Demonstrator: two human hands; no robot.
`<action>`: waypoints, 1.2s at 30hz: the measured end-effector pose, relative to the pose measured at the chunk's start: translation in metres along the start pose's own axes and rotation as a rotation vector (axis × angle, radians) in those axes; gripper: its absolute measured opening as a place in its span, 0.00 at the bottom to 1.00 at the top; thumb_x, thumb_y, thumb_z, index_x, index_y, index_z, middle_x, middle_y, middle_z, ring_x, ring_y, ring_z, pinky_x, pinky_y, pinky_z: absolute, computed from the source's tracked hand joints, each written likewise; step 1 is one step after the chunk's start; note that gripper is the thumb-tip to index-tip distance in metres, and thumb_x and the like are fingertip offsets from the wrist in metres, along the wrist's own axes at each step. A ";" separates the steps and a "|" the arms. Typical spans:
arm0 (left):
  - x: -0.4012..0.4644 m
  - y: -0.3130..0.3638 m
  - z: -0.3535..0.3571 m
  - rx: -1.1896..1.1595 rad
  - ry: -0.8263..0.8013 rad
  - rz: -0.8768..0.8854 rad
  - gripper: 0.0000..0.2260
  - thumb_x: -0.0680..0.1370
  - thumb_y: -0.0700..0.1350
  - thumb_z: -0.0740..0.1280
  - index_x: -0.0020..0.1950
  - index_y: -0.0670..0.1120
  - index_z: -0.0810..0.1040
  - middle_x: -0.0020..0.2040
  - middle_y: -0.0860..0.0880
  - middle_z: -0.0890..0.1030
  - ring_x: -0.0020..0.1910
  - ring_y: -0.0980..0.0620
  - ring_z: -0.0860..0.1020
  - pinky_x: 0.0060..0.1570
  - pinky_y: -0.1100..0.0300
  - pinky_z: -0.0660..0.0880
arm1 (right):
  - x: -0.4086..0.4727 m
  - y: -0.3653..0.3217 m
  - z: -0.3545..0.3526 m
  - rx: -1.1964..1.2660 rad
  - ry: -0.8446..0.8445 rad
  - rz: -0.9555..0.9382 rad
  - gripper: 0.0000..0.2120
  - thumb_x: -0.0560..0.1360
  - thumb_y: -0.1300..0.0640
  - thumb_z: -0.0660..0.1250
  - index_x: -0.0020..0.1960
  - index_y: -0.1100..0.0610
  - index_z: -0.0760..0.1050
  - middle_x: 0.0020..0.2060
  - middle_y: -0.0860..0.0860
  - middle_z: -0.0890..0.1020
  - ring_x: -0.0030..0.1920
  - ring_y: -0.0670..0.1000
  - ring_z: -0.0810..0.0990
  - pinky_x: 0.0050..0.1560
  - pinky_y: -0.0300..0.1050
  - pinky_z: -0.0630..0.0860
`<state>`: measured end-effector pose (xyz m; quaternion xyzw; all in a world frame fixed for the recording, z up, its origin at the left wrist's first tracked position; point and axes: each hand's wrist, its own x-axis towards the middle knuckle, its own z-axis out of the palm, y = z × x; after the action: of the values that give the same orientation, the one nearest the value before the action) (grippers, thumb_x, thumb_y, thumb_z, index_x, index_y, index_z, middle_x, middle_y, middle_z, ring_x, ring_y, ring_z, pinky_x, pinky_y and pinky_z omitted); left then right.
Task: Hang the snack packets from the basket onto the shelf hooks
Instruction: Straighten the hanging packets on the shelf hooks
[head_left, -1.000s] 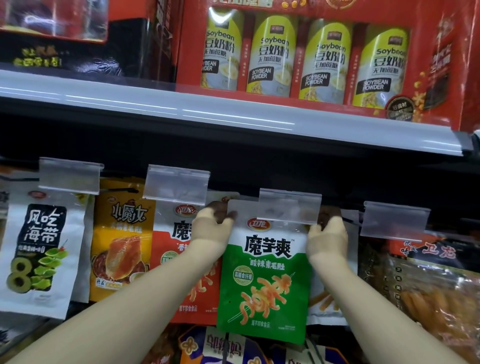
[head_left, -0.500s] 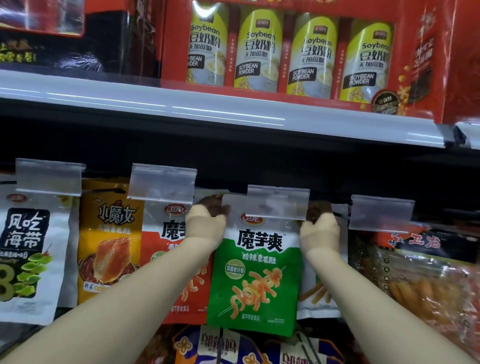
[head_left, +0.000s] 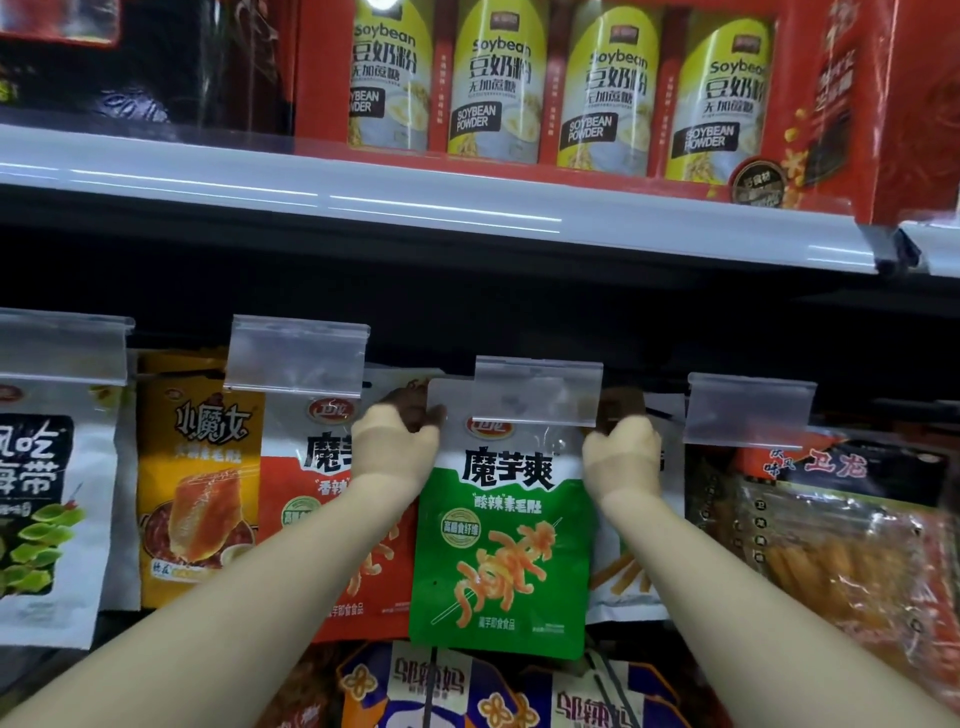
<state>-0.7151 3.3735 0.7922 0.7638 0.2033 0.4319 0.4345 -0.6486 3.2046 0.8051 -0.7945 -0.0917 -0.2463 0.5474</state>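
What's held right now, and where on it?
Green-and-white snack packet: left hand grips its top left corner, right hand its top right corner, beneath the clear plastic label holder.

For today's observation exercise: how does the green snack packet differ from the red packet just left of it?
The green snack packet is green below its white top; the red packet is orange-red there. The green packet is gripped at its top corners by the left hand and right hand; the red packet hangs unheld. The green one overlaps the red one. Both show the same large black characters and red oval logo.

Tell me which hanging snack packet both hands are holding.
The green packet in the middle: left hand and right hand grip its top corners. The neighbouring packets hang untouched.
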 end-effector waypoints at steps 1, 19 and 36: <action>-0.002 0.000 -0.001 0.027 0.006 0.008 0.07 0.77 0.43 0.67 0.46 0.39 0.75 0.42 0.43 0.74 0.35 0.48 0.72 0.34 0.61 0.68 | 0.000 0.002 0.000 -0.011 0.001 -0.014 0.10 0.77 0.70 0.57 0.55 0.70 0.72 0.34 0.54 0.70 0.38 0.55 0.70 0.39 0.43 0.66; -0.066 -0.016 0.024 0.358 0.036 0.434 0.24 0.74 0.50 0.69 0.69 0.54 0.68 0.65 0.55 0.68 0.68 0.53 0.64 0.69 0.56 0.60 | -0.025 0.069 -0.023 -0.309 -0.116 -0.586 0.19 0.77 0.61 0.64 0.67 0.59 0.70 0.67 0.56 0.67 0.69 0.54 0.60 0.70 0.45 0.56; -0.110 0.012 0.076 0.787 -0.276 0.872 0.25 0.66 0.52 0.75 0.62 0.49 0.78 0.61 0.52 0.80 0.60 0.49 0.78 0.54 0.51 0.76 | -0.043 0.074 -0.083 -0.556 -0.274 -0.457 0.23 0.79 0.56 0.58 0.74 0.57 0.60 0.73 0.53 0.59 0.71 0.53 0.62 0.70 0.48 0.66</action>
<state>-0.7126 3.2547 0.7303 0.9292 -0.0423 0.3593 -0.0756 -0.6789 3.1061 0.7464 -0.8973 -0.2684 -0.2688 0.2248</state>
